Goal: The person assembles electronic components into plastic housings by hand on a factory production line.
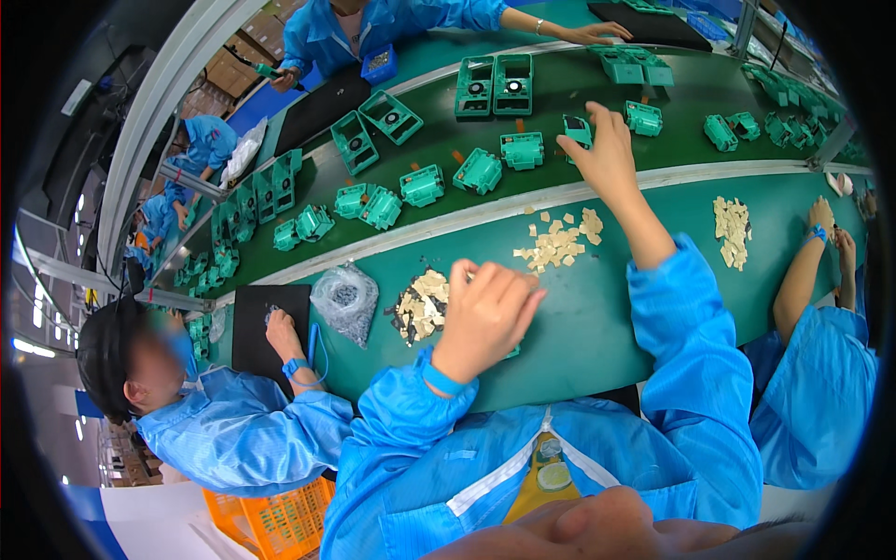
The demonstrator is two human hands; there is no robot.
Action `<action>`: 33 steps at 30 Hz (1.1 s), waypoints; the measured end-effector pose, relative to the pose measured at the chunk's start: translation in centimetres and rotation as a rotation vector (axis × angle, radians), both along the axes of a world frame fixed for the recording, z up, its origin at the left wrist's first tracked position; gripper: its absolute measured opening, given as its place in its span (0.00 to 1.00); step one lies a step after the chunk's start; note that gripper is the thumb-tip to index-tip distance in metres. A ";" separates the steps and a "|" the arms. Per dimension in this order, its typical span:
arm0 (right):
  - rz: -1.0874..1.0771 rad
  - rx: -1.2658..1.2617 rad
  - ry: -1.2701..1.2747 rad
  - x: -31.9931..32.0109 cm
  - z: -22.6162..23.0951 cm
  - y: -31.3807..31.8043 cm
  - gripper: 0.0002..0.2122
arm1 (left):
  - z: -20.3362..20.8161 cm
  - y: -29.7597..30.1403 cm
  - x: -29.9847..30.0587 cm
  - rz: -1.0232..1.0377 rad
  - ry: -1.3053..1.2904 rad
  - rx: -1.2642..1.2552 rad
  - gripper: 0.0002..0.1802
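Observation:
My right hand [605,154] reaches over the conveyor belt, its thumb and fingers around a small green plastic housing [578,132]. My left hand [490,315] is above the green bench mat, fingers curled in toward the thumb; whatever they pinch, if anything, is hidden. Just left of it lies a pile of cream and black small flat pieces [420,308]. A bit of green plastic [512,353] shows under that hand. Between my hands and the belt, a second heap of cream pieces [553,245] is spread on the mat.
Green housings [423,186] line the belt [425,140], with larger open green cases [476,86] behind them. A bag of dark parts [345,301] rests at left. Co-workers sit at both sides and across. A raised pale rail [420,226] separates mat and belt.

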State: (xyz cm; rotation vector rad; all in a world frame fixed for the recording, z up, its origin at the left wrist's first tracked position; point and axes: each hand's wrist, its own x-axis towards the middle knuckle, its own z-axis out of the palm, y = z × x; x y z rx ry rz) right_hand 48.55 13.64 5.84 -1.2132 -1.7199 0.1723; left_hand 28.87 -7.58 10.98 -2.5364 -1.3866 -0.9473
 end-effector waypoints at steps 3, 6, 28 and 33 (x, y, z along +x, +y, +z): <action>-0.296 -0.109 -0.222 0.0 -2.5 3.5 0.42 | 0.3 -2.5 0.9 -0.055 -0.060 -0.030 0.08; -0.140 -0.321 0.120 2.3 -2.6 3.2 0.39 | 0.0 -4.7 1.3 -0.076 -0.128 -0.079 0.07; 0.480 -0.646 0.743 8.6 -4.9 -18.9 0.07 | -9.6 -2.1 7.9 -0.177 -0.292 -0.470 0.36; 0.385 -0.878 0.954 9.7 -9.3 -22.9 0.05 | -11.7 -1.4 8.5 -0.097 -0.159 -0.539 0.47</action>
